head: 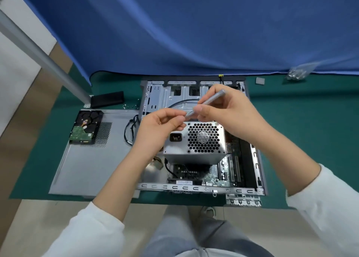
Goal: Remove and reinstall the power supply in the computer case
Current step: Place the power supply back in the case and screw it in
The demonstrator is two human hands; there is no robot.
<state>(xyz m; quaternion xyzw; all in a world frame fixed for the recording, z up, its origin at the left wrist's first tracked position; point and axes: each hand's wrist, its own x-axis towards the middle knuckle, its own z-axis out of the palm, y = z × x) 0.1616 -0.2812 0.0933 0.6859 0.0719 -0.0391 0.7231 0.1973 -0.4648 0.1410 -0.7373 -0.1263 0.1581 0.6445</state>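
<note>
1. The computer case [202, 138] lies open on the green mat [310, 140], and the power supply [195, 140] sits inside it, fan grille and socket facing up at you.
2. Below the power supply, the motherboard [219, 174] shows in the case with black cables beside it.
3. Your right hand [227, 109] grips a grey screwdriver [208, 101], fingers curled round its shaft, above the power supply.
4. Your left hand [161, 124] pinches at the screwdriver's tip; whatever sits between those fingertips is too small to tell.
5. To the left, a hard drive [86, 127] rests on the detached side panel [91, 159].
6. A clear bag [298, 72] at the far right is blurred; its contents are unclear.
</note>
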